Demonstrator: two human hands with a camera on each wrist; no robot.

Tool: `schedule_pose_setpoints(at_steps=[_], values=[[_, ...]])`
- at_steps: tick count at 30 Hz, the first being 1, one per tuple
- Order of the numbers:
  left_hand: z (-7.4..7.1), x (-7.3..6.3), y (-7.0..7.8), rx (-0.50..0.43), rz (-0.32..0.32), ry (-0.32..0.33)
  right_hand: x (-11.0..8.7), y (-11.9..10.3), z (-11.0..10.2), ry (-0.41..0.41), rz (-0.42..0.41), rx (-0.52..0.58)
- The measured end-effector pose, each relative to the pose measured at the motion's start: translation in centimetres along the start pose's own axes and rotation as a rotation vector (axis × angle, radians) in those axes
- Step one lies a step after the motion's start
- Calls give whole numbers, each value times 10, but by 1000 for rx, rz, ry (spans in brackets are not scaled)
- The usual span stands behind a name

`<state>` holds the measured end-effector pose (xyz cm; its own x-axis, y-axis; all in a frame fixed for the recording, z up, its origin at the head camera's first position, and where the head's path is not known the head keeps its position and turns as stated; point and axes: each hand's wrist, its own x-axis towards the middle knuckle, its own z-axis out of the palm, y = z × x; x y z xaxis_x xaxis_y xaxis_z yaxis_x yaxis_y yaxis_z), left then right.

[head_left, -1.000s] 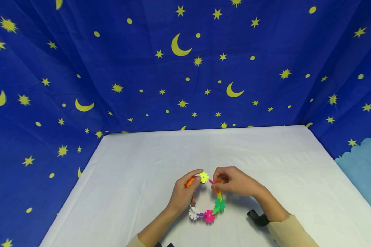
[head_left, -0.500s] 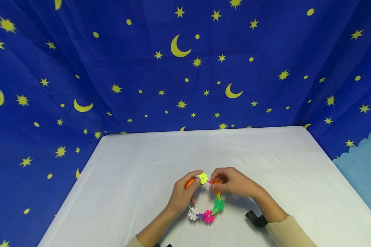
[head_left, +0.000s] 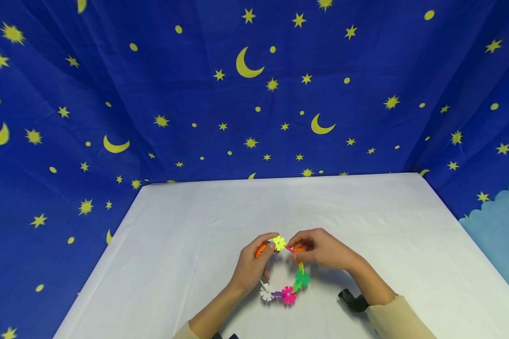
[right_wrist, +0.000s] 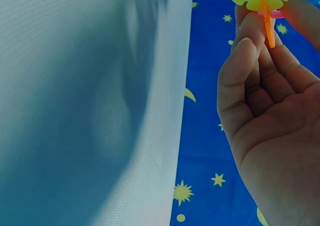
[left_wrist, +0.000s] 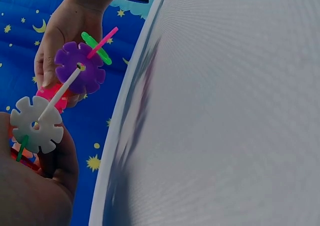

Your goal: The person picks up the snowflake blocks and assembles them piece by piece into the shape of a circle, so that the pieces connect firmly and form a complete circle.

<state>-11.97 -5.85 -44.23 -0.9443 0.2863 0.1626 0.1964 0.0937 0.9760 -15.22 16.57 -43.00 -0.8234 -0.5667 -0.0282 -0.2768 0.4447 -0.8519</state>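
A ring of slotted, flower-shaped plastic discs is held above the table between both hands. In the head view, my left hand [head_left: 247, 269] grips its left side, pinching a yellow disc [head_left: 279, 243] with an orange disc [head_left: 260, 250] beside it. My right hand [head_left: 322, 249] pinches a pink disc [head_left: 289, 248] edge-on against the yellow one; whether their slots interlock I cannot tell. From there an orange disc [head_left: 298, 254] and green disc [head_left: 302, 278] lead down to a magenta disc [head_left: 288, 295] and white disc [head_left: 266, 292]. The left wrist view shows a purple disc [left_wrist: 80, 68] near the white one.
White cloth covers the table [head_left: 195, 226]. A blue curtain [head_left: 254, 103] with yellow stars and moons hangs behind and at the sides. Near the right forearm is a black object [head_left: 353, 300], probably part of the wrist gear.
The right hand has brought the pink disc slightly left, closing the small gap to the yellow disc. The left hand keeps its grip and has barely moved.
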Motion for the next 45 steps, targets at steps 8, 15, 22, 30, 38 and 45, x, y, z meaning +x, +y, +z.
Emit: schedule_pose_setpoints(at_steps=[8, 15, 22, 30, 38, 45], values=[[-1, 0, 2, -36, -30, 0, 2, 10, 0, 17, -24, 24], [-1, 0, 1, -60, -43, 3, 1, 7, 0, 21, -31, 28], [-1, 0, 3, -78, -68, -11, 2, 6, -1, 19, -42, 15], [-1, 0, 2, -64, -64, -8, 2, 9, 0, 13, -39, 14], [-1, 0, 2, -47, -41, -15, 1, 9, 0, 6, -38, 24], [-2, 0, 2, -37, -33, -15, 2, 10, 0, 6, -43, -10]])
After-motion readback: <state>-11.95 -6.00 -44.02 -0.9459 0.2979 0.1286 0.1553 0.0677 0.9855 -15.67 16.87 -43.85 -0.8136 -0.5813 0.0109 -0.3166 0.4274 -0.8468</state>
